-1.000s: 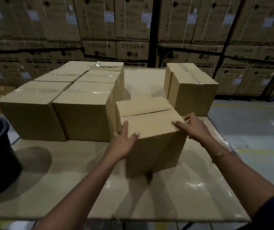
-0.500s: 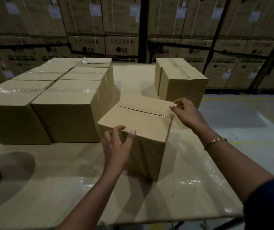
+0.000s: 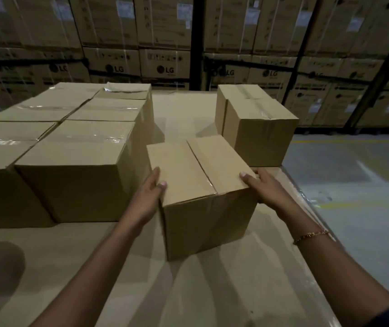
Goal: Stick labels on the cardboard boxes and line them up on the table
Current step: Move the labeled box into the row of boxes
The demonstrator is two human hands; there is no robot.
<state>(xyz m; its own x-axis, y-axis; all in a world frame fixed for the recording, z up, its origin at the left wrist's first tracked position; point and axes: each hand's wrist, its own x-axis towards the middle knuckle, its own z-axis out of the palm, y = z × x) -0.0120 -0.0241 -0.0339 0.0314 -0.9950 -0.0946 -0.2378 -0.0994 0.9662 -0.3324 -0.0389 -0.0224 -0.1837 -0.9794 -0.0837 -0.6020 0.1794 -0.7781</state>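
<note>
On the tabletop (image 3: 212,291) stands a small box (image 3: 200,175). We grip it with the left hand (image 3: 150,201) and the right hand (image 3: 265,190), fingers (image 3: 153,179) clamped on its sides.

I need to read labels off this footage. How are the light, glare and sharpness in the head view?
Head view: dim overall; tape on the grouped boxes gives pale glare; the held box casts a soft shadow on the table; the stacked cartons behind are soft, their white labels unreadable; the wide-angle lens bends lines near the edges.
</note>
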